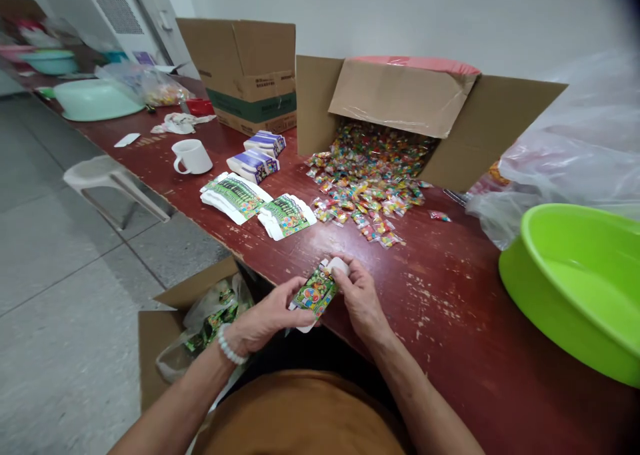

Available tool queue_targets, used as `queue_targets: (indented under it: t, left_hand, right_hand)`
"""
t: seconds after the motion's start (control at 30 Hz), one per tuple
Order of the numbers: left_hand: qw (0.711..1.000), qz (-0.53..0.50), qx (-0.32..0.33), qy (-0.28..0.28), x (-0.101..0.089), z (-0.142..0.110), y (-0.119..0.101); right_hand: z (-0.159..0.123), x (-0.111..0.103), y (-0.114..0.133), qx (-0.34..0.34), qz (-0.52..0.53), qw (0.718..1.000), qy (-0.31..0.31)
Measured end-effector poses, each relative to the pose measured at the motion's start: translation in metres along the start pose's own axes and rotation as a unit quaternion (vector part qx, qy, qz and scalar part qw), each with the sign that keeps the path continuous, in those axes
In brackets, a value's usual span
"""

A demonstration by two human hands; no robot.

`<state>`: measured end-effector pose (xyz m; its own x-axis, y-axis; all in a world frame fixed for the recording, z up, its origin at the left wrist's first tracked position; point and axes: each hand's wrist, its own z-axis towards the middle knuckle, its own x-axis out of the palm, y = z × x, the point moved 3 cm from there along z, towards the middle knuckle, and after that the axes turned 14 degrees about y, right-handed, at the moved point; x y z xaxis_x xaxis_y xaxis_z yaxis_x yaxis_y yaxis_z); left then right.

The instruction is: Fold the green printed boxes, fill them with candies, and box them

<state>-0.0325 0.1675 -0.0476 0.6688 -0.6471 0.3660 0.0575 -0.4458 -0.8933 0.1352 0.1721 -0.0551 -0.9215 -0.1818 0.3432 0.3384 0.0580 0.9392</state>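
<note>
Between my two hands, just over the table's near edge, is a small green printed candy box (316, 291) with white end flaps. My left hand (273, 315) grips its lower left side, thumb across the front. At the upper end, my right hand (361, 293) pinches the box by its white flap. Beyond them lie two stacks of flat green cartons, a larger stack (236, 197) and a smaller stack (287, 216). Small wrapped candies (373, 198) spill from a tipped cardboard box (400, 98) onto the red table (450, 321).
A bright green basin (560, 295) stands at the right beside clear plastic bags (575, 148). A white mug (193, 157), purple cartons (254, 165) and a closed-in brown carton (250, 75) sit farther back. On the floor, an open box (160, 341) holds bagged green packets; a stool (107, 175) is near.
</note>
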Motion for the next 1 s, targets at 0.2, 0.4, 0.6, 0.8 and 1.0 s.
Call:
queue_targets:
  t: [0.2, 0.4, 0.6, 0.8, 1.0]
  left_hand:
    - [0.965, -0.142, -0.004, 0.221, 0.032, -0.001, 0.006]
    - [0.984, -0.103, 0.037, 0.138, 0.035, 0.001, 0.006]
    - [0.996, -0.034, 0.050, 0.066, 0.034, -0.001, -0.002]
    - [0.997, 0.030, 0.061, -0.031, 0.036, 0.008, 0.000]
    - [0.991, 0.103, 0.060, -0.058, 0.029, 0.004, 0.000]
  right_hand:
    - [-0.018, 0.022, 0.018, 0.048, 0.002, 0.987, 0.153]
    - [-0.030, 0.024, 0.022, 0.039, -0.027, 0.983, 0.179]
    - [-0.028, 0.019, 0.017, -0.029, -0.046, 0.987, 0.152]
    - [-0.028, 0.017, 0.009, 0.048, -0.030, 0.988, 0.144]
    - [-0.025, 0.011, 0.007, 0.029, -0.055, 0.995, 0.080]
